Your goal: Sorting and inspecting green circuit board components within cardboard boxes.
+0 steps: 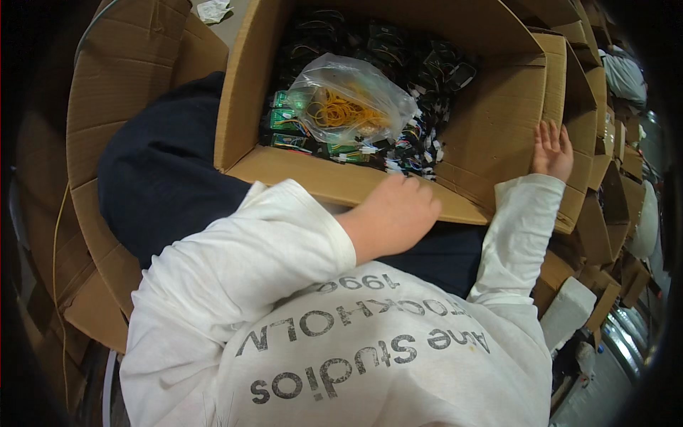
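Observation:
An open cardboard box (491,107) sits in front of me, over my lap. Inside it are several green circuit boards (288,121) with bundles of black and coloured wires and white connectors (427,142). On top of them lies a clear plastic bag (334,71) with yellow rubber bands (345,110) in it. My left hand (395,217) is closed at the box's near rim, its fingers curled over the edge and their tips mostly hidden. Against the outer right side of the box rests my right hand (553,151), fingers stretched upward and nothing in it.
To the left stands another large cardboard box (117,85), close to my dark-trousered leg (163,156). More cardboard boxes (605,220) crowd the right side, with a white foam block (569,306) among them. A crumpled piece of plastic (213,10) lies beyond the boxes at the upper left.

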`<state>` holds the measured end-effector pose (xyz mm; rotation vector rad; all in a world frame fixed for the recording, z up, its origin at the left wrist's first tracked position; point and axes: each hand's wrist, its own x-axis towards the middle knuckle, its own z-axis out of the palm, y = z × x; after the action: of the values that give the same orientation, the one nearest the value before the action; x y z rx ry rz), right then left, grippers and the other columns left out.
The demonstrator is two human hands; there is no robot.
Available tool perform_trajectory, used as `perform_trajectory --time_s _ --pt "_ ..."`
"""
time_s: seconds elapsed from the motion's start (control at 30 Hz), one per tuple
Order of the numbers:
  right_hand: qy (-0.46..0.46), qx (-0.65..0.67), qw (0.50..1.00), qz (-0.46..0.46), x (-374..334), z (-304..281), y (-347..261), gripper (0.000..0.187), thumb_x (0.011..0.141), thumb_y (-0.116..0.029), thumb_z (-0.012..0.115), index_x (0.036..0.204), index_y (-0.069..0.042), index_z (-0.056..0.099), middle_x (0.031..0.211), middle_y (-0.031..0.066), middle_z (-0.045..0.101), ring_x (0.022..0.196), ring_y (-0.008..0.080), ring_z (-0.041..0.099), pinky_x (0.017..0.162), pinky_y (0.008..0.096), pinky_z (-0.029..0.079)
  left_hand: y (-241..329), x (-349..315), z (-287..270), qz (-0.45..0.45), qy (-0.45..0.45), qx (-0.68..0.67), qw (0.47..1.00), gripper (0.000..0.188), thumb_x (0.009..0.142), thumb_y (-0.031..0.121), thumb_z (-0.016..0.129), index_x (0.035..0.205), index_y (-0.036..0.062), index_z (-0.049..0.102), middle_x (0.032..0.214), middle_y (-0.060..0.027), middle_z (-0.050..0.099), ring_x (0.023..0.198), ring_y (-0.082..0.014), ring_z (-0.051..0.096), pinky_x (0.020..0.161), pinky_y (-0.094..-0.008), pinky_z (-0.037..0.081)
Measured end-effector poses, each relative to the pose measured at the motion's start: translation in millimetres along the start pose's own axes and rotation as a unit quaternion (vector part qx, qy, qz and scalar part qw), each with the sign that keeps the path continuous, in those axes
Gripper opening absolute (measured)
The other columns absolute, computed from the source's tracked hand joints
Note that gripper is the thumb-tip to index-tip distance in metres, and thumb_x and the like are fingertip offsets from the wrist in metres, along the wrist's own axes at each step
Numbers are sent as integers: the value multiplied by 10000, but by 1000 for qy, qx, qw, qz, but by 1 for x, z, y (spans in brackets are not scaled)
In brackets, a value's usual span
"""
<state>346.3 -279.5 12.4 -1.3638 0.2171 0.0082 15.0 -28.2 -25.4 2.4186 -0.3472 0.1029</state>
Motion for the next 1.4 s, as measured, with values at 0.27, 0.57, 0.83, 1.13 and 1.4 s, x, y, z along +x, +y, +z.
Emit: perform_trajectory --time_s 0.27,0.57,0.83,1.13,1.4 --pt "-516 -423 744 33 -123 87 169 281 1012 -162 614 1258 -31 655 1175 107 686 1068 205 663 956 344 518 3 -18 -10 5 -88 79 993 190 869 200 629 1021 86 640 958 -77 660 875 -243 640 766 -359 455" --pt "-668 -580 430 -182 -187 178 268 362 914 -256 687 1231 -84 719 1617 147 396 1409 420 414 1174 459 365 7 -28 -15 -45 -131 133 981 273 961 219 580 1186 80 652 1015 -84 707 965 -260 682 832 -447 474" --pt "-610 -640 269 -382 -198 184 316 432 849 -253 686 1233 -58 717 1536 109 490 1410 351 438 1180 433 370 4 -16 -26 -78 -320 138 934 343 948 183 620 1261 76 709 1225 -117 729 1094 -316 699 933 -537 473" --pt "-669 -576 375 -283 -185 206 308 246 849 -107 676 1079 -109 765 1118 78 706 1127 316 635 967 401 511 1 -13 -29 -49 -362 179 914 403 906 192 675 1286 59 695 1224 -119 723 1099 -334 689 945 -539 464" --pt "-543 -319 713 308 -172 217 271 279 873 -26 657 1150 -58 660 887 28 597 716 94 554 631 274 464 1 -18 -37 -74 -324 149 932 382 941 146 637 1309 63 695 1259 -141 701 1106 -380 664 955 -612 440"
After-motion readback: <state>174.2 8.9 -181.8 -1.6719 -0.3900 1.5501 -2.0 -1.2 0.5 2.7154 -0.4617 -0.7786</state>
